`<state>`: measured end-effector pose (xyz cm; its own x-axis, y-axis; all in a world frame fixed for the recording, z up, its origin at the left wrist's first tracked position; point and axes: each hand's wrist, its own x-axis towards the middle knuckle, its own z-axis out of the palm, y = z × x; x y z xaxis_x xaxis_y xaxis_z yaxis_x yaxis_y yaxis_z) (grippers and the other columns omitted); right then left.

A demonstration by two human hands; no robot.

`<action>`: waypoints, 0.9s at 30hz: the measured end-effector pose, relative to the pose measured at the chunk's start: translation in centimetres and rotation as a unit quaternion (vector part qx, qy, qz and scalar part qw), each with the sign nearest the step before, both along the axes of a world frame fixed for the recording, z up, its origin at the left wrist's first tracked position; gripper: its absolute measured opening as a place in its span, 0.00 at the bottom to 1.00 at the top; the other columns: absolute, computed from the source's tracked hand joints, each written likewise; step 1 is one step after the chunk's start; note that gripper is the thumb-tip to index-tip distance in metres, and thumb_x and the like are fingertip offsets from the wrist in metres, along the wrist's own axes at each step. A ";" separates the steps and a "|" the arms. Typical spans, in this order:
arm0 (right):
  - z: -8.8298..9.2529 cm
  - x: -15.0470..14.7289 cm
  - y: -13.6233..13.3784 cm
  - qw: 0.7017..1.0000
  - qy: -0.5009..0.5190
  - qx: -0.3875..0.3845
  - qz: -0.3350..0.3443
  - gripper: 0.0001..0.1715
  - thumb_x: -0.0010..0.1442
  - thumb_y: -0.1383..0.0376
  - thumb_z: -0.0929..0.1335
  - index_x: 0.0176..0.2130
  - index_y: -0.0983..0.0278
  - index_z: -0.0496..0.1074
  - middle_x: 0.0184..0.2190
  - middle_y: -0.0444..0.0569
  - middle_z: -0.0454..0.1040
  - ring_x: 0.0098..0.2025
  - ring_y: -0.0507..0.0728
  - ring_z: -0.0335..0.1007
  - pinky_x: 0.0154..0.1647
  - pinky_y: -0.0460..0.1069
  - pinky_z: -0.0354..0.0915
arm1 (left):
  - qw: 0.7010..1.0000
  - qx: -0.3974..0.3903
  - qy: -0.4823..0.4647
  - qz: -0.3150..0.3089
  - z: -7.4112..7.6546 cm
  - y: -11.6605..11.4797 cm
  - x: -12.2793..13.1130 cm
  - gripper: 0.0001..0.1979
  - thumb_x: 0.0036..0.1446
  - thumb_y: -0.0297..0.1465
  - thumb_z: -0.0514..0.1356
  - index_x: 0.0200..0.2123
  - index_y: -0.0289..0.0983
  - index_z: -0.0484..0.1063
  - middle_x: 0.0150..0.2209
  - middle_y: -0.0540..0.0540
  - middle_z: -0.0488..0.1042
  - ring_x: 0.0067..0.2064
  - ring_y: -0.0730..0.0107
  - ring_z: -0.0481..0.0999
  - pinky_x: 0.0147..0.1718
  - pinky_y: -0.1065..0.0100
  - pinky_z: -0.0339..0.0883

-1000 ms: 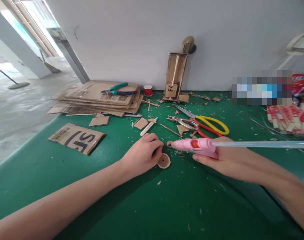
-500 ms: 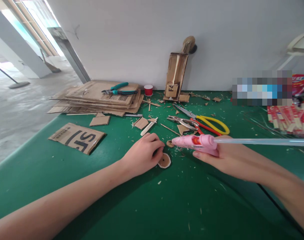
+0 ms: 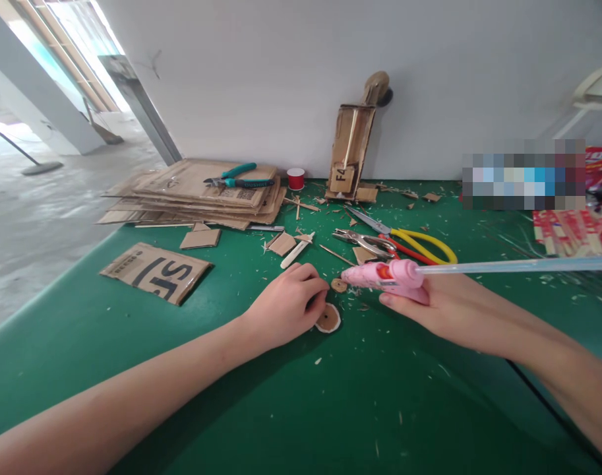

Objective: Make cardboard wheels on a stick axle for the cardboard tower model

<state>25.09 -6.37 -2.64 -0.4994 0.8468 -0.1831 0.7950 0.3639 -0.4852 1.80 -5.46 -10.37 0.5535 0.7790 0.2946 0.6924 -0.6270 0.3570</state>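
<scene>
My right hand (image 3: 439,300) is wrapped round a pink hot glue gun (image 3: 387,273), with a long clear glue stick (image 3: 518,264) running out of its back to the right. The gun's tip is at the upper right edge of a small cardboard disc (image 3: 339,285). Just left of that disc lies my left hand (image 3: 291,303), its fingers curled and pinched; what they hold, if anything, is hidden. A larger cardboard disc (image 3: 328,319) with a pale rim and a hole in its middle lies partly behind the left thumb side.
Beyond the hands lie yellow-and-red-handled scissors (image 3: 404,234), a metal hole punch (image 3: 364,241) and wood scraps. Teal-handled cutters (image 3: 244,177) rest on stacked cardboard (image 3: 192,191). A cardboard build (image 3: 353,145) leans on the wall near a red spool (image 3: 295,179). A printed cardboard piece (image 3: 157,272) lies left.
The glue gun's tip has lifted slightly off the small disc, whose top shows more now. The back end of the glue stick has risen. My left hand stays in place.
</scene>
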 end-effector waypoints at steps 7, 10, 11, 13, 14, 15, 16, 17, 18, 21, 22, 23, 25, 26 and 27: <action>-0.4 -0.1 0.3 1.000 -0.005 0.004 -0.005 0.26 0.63 0.54 0.60 0.60 0.43 0.59 0.56 0.35 0.68 0.55 0.60 0.67 0.53 0.51 0.65 | 1.000 -0.001 0.002 0.001 -0.1 -0.1 -0.1 0.12 0.61 0.27 0.50 0.35 0.35 0.74 0.36 0.44 0.69 0.37 0.67 0.69 0.39 0.63 0.68; -0.4 -0.1 0.3 1.000 0.003 0.006 0.001 0.27 0.63 0.54 0.60 0.61 0.43 0.58 0.56 0.35 0.68 0.55 0.60 0.66 0.53 0.51 0.66 | 1.000 0.003 0.001 0.002 -0.1 0.0 0.0 0.12 0.61 0.27 0.50 0.35 0.35 0.74 0.36 0.44 0.70 0.38 0.67 0.69 0.39 0.63 0.68; -0.4 -0.1 0.3 1.000 0.003 0.007 0.001 0.27 0.63 0.55 0.60 0.61 0.43 0.58 0.56 0.35 0.68 0.55 0.60 0.66 0.52 0.51 0.66 | 1.000 0.003 0.002 0.001 -0.1 0.0 0.0 0.12 0.61 0.27 0.50 0.35 0.35 0.75 0.36 0.44 0.70 0.38 0.67 0.69 0.39 0.63 0.68; -0.3 -0.1 0.3 1.000 0.001 0.009 0.000 0.27 0.63 0.55 0.61 0.61 0.44 0.59 0.56 0.36 0.69 0.55 0.60 0.67 0.51 0.50 0.66 | 1.000 0.004 0.003 0.001 -0.1 0.0 0.0 0.12 0.60 0.27 0.51 0.35 0.35 0.75 0.36 0.44 0.70 0.38 0.67 0.69 0.40 0.63 0.68; -0.3 -0.1 0.3 1.000 -0.002 0.011 -0.001 0.27 0.63 0.55 0.61 0.61 0.44 0.59 0.56 0.36 0.69 0.54 0.60 0.67 0.51 0.50 0.67 | 1.000 0.005 0.004 0.001 -0.1 0.0 0.0 0.12 0.60 0.27 0.51 0.35 0.35 0.75 0.37 0.44 0.70 0.38 0.67 0.69 0.40 0.63 0.68; -0.3 -0.1 0.3 1.000 -0.004 0.013 -0.002 0.27 0.63 0.54 0.61 0.61 0.44 0.59 0.55 0.36 0.70 0.54 0.60 0.68 0.51 0.50 0.67 | 1.000 0.005 0.005 0.001 -0.1 0.0 0.0 0.12 0.60 0.27 0.51 0.35 0.35 0.75 0.37 0.44 0.70 0.38 0.67 0.69 0.40 0.62 0.68; -0.2 -0.1 0.3 1.000 -0.007 0.015 -0.002 0.27 0.63 0.54 0.60 0.60 0.44 0.59 0.55 0.36 0.70 0.54 0.60 0.68 0.51 0.50 0.67 | 1.000 0.005 0.005 0.001 -0.1 0.0 0.0 0.12 0.61 0.27 0.51 0.35 0.35 0.75 0.37 0.44 0.70 0.38 0.67 0.69 0.40 0.62 0.68; -0.2 -0.1 0.3 1.000 -0.009 0.018 -0.002 0.26 0.63 0.54 0.60 0.60 0.44 0.59 0.55 0.36 0.70 0.54 0.59 0.68 0.51 0.50 0.66 | 1.000 0.005 0.004 0.001 -0.1 0.0 0.0 0.12 0.61 0.27 0.50 0.36 0.35 0.75 0.37 0.44 0.70 0.39 0.67 0.70 0.41 0.62 0.68; -0.1 -0.2 0.3 1.000 -0.009 0.020 0.000 0.26 0.63 0.55 0.60 0.60 0.44 0.59 0.55 0.36 0.70 0.54 0.59 0.67 0.52 0.50 0.66 | 1.000 0.005 0.003 0.002 -0.1 0.0 0.0 0.13 0.61 0.27 0.50 0.36 0.35 0.75 0.37 0.44 0.70 0.39 0.67 0.70 0.41 0.62 0.68; -0.1 -0.2 0.3 1.000 -0.002 0.022 0.008 0.27 0.63 0.55 0.60 0.61 0.45 0.59 0.57 0.38 0.68 0.56 0.60 0.66 0.52 0.52 0.66 | 1.000 0.003 0.004 0.000 -0.1 0.0 0.0 0.13 0.61 0.27 0.50 0.36 0.36 0.75 0.38 0.43 0.70 0.40 0.66 0.70 0.42 0.62 0.68; 0.0 -0.2 0.3 1.000 0.002 0.019 0.012 0.27 0.63 0.56 0.60 0.61 0.45 0.59 0.58 0.38 0.67 0.57 0.61 0.65 0.53 0.53 0.65 | 1.000 0.002 0.005 -0.001 -0.1 -0.1 -0.1 0.13 0.61 0.27 0.50 0.36 0.35 0.75 0.38 0.43 0.70 0.40 0.66 0.70 0.42 0.62 0.68; 0.0 -0.2 0.3 1.000 0.006 0.015 0.014 0.27 0.64 0.56 0.60 0.61 0.46 0.59 0.58 0.38 0.67 0.57 0.61 0.64 0.54 0.54 0.65 | 1.000 0.002 0.006 -0.002 -0.1 -0.1 -0.1 0.13 0.61 0.27 0.50 0.36 0.35 0.75 0.38 0.43 0.70 0.40 0.66 0.70 0.42 0.62 0.68; 0.0 -0.3 0.3 1.000 0.012 0.012 0.012 0.27 0.64 0.56 0.60 0.61 0.46 0.59 0.58 0.39 0.66 0.58 0.61 0.63 0.55 0.54 0.64 | 1.000 0.002 0.008 -0.003 -0.1 -0.1 -0.1 0.13 0.61 0.27 0.50 0.37 0.36 0.75 0.38 0.43 0.70 0.40 0.66 0.70 0.42 0.62 0.68; 0.0 -0.3 0.3 1.000 0.016 0.014 0.011 0.27 0.63 0.56 0.60 0.61 0.46 0.59 0.58 0.39 0.66 0.58 0.61 0.63 0.55 0.54 0.63 | 1.000 0.003 0.009 -0.004 -0.1 -0.1 -0.1 0.13 0.60 0.27 0.51 0.37 0.36 0.75 0.38 0.43 0.70 0.40 0.66 0.70 0.42 0.62 0.68; -0.1 -0.3 0.3 1.000 0.021 0.019 0.011 0.27 0.63 0.57 0.60 0.61 0.47 0.59 0.58 0.39 0.66 0.58 0.61 0.63 0.55 0.54 0.63 | 1.000 0.003 0.010 -0.005 -0.1 -0.1 -0.1 0.12 0.60 0.27 0.51 0.37 0.36 0.75 0.38 0.43 0.70 0.40 0.66 0.70 0.42 0.62 0.68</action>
